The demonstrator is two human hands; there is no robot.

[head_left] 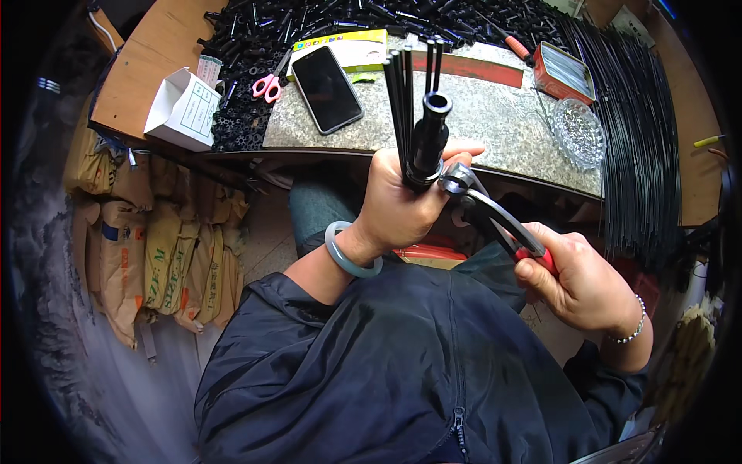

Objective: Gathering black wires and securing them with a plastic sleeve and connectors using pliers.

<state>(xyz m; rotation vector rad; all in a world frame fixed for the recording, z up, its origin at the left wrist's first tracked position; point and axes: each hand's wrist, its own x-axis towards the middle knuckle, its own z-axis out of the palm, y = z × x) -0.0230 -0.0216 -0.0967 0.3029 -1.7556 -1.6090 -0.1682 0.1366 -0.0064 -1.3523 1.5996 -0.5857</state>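
Observation:
My left hand (pixel 394 207) is closed round a black tubular part (pixel 430 141), held upright in front of the bench edge with its open ring end facing up. Several thin black rods (pixel 397 97) stick up beside the tube, and their lower ends are hidden in that hand. In my right hand (pixel 586 284) is a pair of pliers (pixel 495 219) with red grips. Their metal jaws reach the tube's lower end by my left fingers; whether they grip anything there I cannot tell.
The stone-topped bench (pixel 495 147) carries a phone (pixel 328 89), pink scissors (pixel 267 87), a red tin (pixel 563 71) and a glass dish (pixel 578 133) of small metal pieces. Black parts (pixel 309 19) heap behind; long black rods (pixel 638 147) hang at right. Sacks (pixel 166 255) stand lower left.

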